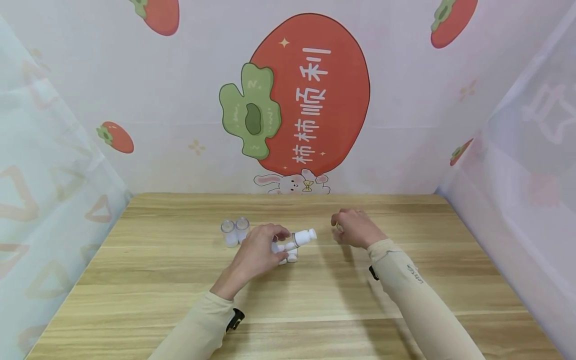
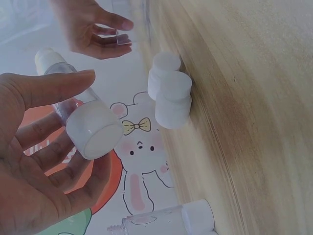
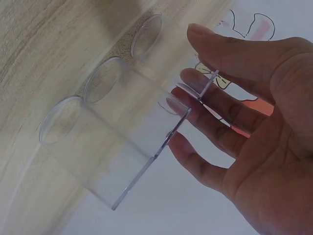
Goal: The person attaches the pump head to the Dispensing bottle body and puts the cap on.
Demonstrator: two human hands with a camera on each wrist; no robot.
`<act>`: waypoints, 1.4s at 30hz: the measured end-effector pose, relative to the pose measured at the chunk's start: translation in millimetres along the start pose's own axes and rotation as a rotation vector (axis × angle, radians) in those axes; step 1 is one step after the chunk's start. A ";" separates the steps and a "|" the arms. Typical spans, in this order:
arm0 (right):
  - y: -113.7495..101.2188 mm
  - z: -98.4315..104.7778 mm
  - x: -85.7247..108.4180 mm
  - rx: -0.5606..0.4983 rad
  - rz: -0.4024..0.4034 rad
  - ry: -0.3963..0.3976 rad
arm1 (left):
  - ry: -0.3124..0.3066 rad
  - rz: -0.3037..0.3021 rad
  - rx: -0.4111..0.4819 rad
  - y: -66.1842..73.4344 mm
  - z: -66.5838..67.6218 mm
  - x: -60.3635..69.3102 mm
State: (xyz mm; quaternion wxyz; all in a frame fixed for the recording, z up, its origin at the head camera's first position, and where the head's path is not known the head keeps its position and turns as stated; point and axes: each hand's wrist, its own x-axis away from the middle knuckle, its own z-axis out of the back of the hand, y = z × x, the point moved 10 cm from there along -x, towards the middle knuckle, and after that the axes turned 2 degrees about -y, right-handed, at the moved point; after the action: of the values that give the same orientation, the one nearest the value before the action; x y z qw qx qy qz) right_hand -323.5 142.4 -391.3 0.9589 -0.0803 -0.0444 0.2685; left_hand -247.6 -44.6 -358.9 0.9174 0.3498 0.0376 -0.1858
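My left hand [image 1: 258,250] grips a small white-and-clear bottle [image 1: 302,237] between thumb and fingers. In the left wrist view, this bottle is tilted, with a broad white end [image 2: 95,129] near the palm side and a narrower white tip. Beneath that hand, short white cylinders [image 2: 168,95] stand on the table, and a bottle with a threaded neck and white base [image 2: 198,218] stands nearby. My right hand [image 1: 357,228] curls its thumb and fingers around one clear plastic cover [image 3: 161,56]. Beside it are two more clear covers, a middle one [image 3: 134,110] and an outer one [image 3: 93,161].
Two clear-topped containers [image 1: 229,233] with whitish lower parts stand close together left of my left hand. The wood-grain table [image 1: 306,320] meets a printed cloth backdrop [image 1: 180,100] at its far edge, with cloth also at both sides.
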 end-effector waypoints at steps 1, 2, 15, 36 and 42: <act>0.4 0.2 0.4 -0.003 -0.002 0.000 | 0.000 0.000 0.000 0.2 -0.2 0.0; 1.0 0.4 0.9 -0.008 -0.008 -0.001 | -0.001 0.000 0.000 0.4 -0.3 -0.1; -1.1 19.8 13.3 -0.081 -0.026 0.048 | -0.004 -0.006 -0.011 1.6 -1.1 -0.9; -20.0 55.3 46.9 -0.406 0.105 0.215 | 0.003 0.018 0.003 -1.6 -1.3 -1.3; -16.9 55.1 53.0 -0.620 0.118 0.217 | 0.006 0.005 0.002 -0.9 -0.9 -1.5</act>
State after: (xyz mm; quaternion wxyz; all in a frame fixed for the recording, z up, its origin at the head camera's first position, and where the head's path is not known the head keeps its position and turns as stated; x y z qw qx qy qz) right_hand -276.9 163.0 -331.9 0.8707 -0.3989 -0.0168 0.2873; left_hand -249.2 -44.2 -359.9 0.9173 0.3516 0.0394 -0.1827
